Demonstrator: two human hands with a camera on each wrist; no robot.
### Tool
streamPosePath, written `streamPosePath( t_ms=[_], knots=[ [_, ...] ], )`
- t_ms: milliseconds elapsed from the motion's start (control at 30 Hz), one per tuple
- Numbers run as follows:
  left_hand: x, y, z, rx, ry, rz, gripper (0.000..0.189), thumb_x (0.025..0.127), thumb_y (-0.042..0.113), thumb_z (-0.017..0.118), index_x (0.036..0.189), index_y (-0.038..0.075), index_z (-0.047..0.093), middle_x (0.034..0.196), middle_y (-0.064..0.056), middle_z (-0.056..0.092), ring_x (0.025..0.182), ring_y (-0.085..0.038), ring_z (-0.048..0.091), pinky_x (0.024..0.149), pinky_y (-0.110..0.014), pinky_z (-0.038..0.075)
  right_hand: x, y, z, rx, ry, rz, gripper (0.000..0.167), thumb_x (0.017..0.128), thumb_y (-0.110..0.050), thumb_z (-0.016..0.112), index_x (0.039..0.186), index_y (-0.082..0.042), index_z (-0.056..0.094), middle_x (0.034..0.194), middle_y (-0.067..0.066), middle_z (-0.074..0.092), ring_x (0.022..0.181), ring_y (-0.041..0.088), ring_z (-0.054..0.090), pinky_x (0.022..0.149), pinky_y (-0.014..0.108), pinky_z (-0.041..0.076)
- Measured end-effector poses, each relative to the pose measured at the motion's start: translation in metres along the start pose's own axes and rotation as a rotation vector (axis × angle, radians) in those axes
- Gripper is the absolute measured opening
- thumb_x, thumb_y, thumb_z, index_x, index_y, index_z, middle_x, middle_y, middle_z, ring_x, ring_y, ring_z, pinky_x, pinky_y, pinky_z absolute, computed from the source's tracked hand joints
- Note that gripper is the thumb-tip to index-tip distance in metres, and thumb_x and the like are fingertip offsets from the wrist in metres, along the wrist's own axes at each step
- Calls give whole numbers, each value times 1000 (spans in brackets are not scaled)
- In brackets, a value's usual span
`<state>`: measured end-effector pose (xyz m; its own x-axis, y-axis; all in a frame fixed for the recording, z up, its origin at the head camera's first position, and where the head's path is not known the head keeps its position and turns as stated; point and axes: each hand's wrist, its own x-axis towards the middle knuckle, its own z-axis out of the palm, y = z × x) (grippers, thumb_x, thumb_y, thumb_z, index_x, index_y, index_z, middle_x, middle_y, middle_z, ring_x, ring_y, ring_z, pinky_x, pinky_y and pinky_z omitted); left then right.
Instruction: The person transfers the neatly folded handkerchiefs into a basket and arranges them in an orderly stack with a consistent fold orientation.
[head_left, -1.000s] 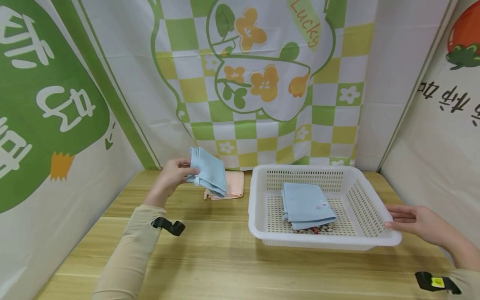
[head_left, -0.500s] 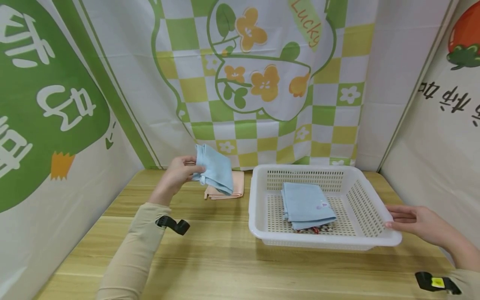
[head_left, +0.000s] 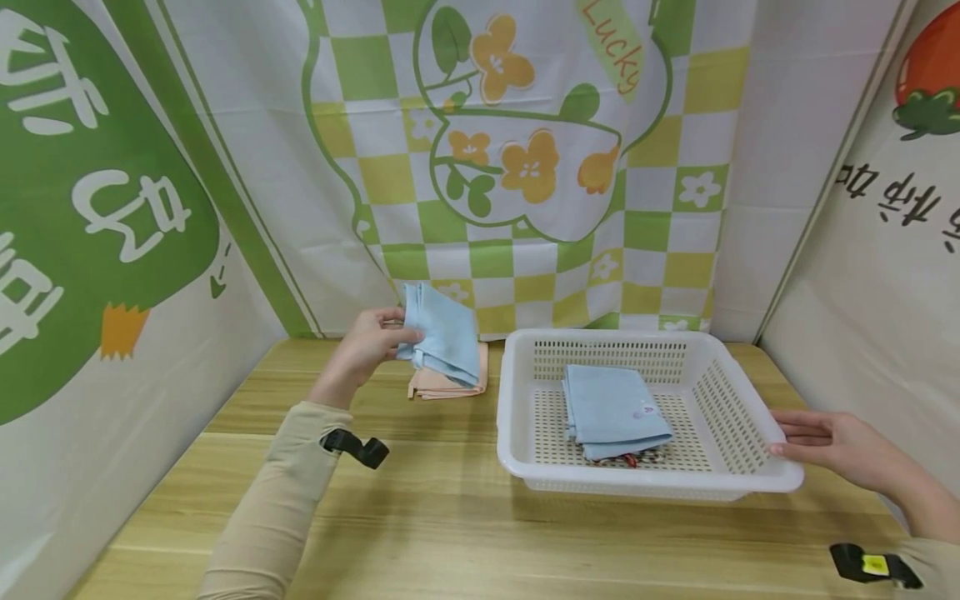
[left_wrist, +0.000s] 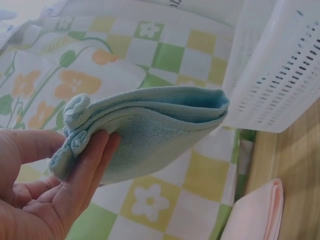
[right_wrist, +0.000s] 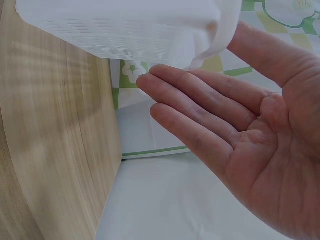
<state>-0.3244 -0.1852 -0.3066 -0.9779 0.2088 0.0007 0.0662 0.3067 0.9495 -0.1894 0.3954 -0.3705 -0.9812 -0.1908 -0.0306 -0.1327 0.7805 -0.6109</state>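
My left hand (head_left: 367,343) pinches a folded light-blue towel (head_left: 447,332) by one edge, thumb on one side and fingers on the other. In the left wrist view its folded layers (left_wrist: 165,107) and a small loop show. The towel is held up over a folded pink towel (head_left: 442,385) lying on the table and partly hides it. My right hand (head_left: 843,446) is at the right side of a white plastic basket (head_left: 630,477). Its thumb touches the rim, and its fingers (right_wrist: 195,130) lie straight. Inside the basket lies another folded blue towel (head_left: 615,408).
Something patterned in red and dark (head_left: 632,459) peeks out beneath the towel in the basket. The wooden table (head_left: 450,533) runs up to a printed checkered cloth (head_left: 525,275) at the back. Printed cloth walls flank both sides.
My left hand has moved slightly right and up with the blue towel, now covering more of the area above the pink towel. The right hand and basket have stayed still.
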Motion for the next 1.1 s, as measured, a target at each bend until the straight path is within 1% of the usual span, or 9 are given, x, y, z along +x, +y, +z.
streamPosePath(
  t_ms=[133, 300, 433, 667, 800, 933, 1100],
  knots=[
    [2, 1, 2, -18, -23, 6, 40, 87, 11, 66, 119, -6, 50, 95, -3, 59, 75, -8, 60, 71, -22, 53, 0, 0, 0, 0, 2, -5, 60, 91, -26, 65, 131, 14, 45, 117, 29, 61, 86, -17, 53, 69, 17, 52],
    [5, 1, 7, -61, -47, 15, 34, 87, 8, 65, 115, -5, 51, 87, -1, 61, 72, -9, 61, 68, -22, 53, 0, 0, 0, 3, 2, -16, 60, 91, -25, 65, 131, 15, 45, 117, 30, 61, 86, -17, 53, 69, 17, 52],
    [5, 5, 13, -83, -57, 15, 32, 87, 6, 64, 114, -4, 50, 83, 0, 62, 70, -9, 61, 67, -22, 53, 1, -1, 0, 11, -3, -9, 61, 91, -25, 64, 131, 16, 44, 117, 30, 61, 86, -16, 54, 69, 18, 52],
    [7, 11, 23, -98, -75, 9, 35, 87, 4, 64, 118, -5, 50, 89, -4, 60, 70, -10, 61, 66, -21, 54, 2, -2, 0, 13, -12, 24, 64, 90, -28, 65, 132, 16, 43, 119, 30, 60, 85, -16, 54, 69, 19, 53],
    [7, 12, 28, -106, -90, 13, 35, 87, 4, 64, 118, -5, 50, 89, -5, 61, 71, -10, 62, 66, -22, 54, 2, -2, 0, 8, -11, 24, 64, 90, -29, 65, 132, 16, 43, 119, 30, 60, 85, -16, 54, 69, 19, 53],
    [8, 14, 33, -108, -101, 21, 33, 86, 4, 64, 116, -4, 51, 89, -5, 62, 73, -11, 62, 68, -23, 55, 2, -1, 0, 9, -9, 19, 64, 90, -28, 65, 131, 16, 43, 118, 30, 60, 86, -16, 54, 69, 18, 53],
    [10, 18, 41, -125, -117, 37, 26, 86, 3, 64, 109, -3, 52, 87, -4, 62, 74, -12, 63, 70, -26, 55, 1, -1, 0, 2, -3, 20, 64, 90, -28, 66, 131, 16, 44, 117, 29, 61, 85, -16, 55, 69, 18, 52]
  ],
)
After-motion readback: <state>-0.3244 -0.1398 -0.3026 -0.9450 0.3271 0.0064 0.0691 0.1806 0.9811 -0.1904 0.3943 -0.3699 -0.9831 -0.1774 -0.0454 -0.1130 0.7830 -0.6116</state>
